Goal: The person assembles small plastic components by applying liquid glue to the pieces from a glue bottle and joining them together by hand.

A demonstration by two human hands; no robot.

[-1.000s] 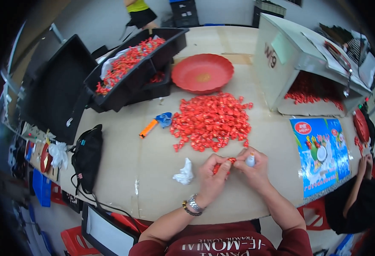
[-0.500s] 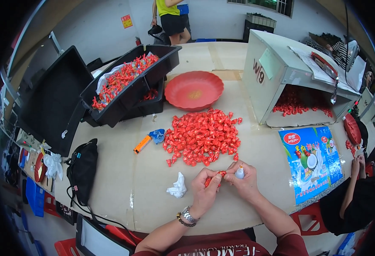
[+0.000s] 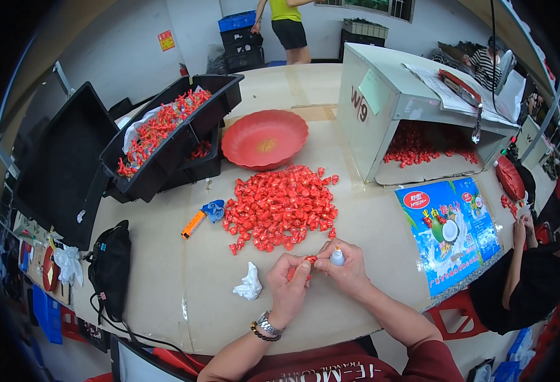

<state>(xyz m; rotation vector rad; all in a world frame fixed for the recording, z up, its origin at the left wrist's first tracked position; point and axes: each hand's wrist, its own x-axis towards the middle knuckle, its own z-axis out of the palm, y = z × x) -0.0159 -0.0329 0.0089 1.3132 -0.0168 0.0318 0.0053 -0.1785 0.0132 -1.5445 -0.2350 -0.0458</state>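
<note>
My left hand (image 3: pixel 286 283) is closed round small red pieces, one of which (image 3: pixel 310 259) pokes out between thumb and forefinger. Fingertip to fingertip with it, my right hand (image 3: pixel 347 272) pinches at the same piece. A small white squeeze bottle (image 3: pixel 337 258) with an orange tip is tucked in the right hand, pointing up. Just beyond both hands lies a heap of small shiny red pieces (image 3: pixel 283 207). A crumpled white tissue (image 3: pixel 248 282) rests left of my left hand.
Behind the heap stands a red scalloped dish (image 3: pixel 235 137). Black crates (image 3: pixel 219 105) with red pieces stand left, near an orange cutter (image 3: pixel 193 225) and a black bag (image 3: pixel 110 267). At right are a grey box (image 3: pixel 363 95), a blue printed sheet (image 3: pixel 448 229) and a co-worker's hands (image 3: pixel 524 228).
The view has swung slightly right, so the table sits further left in the picture. A person in the background has walked rightward. My hands keep nearly the same hold.
</note>
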